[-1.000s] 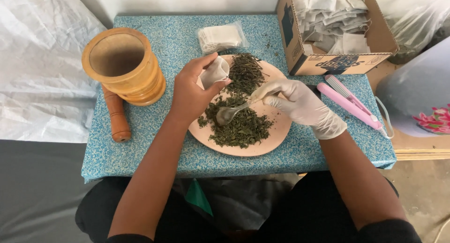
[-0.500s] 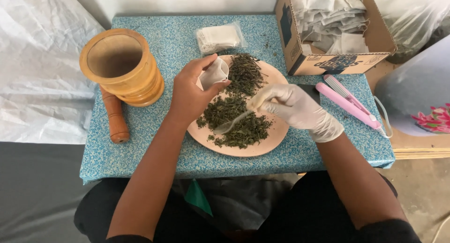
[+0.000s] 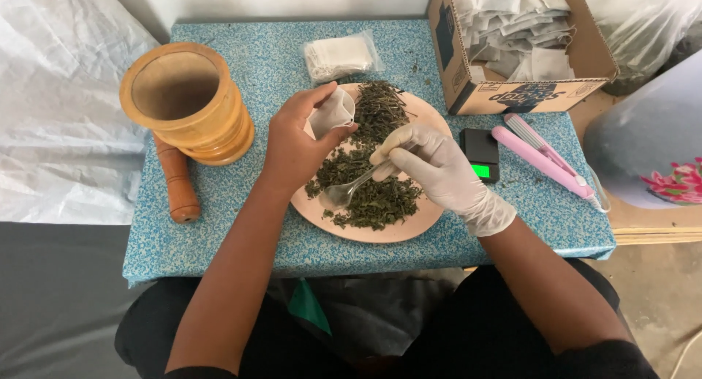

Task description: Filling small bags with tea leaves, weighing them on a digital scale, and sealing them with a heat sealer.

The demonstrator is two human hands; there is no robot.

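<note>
Left hand (image 3: 296,141) pinches white sachet (image 3: 330,114); cardboard box (image 3: 512,94) right.

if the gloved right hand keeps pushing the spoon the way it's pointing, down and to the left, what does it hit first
Most likely the dried green herbs heaped on the pink plate: the right hand aims the spoon bowl into them. Beyond lies the plate's rim, though depth is hard to judge.

Blue speckled table (image 3: 219,240) (perhaps white-walled)

Single head-mounted view, directed steeply downward from above the seated person and taken at close range; the small table (image 3: 219,240) is framed whole, the arms entering from the lower edge.
</note>
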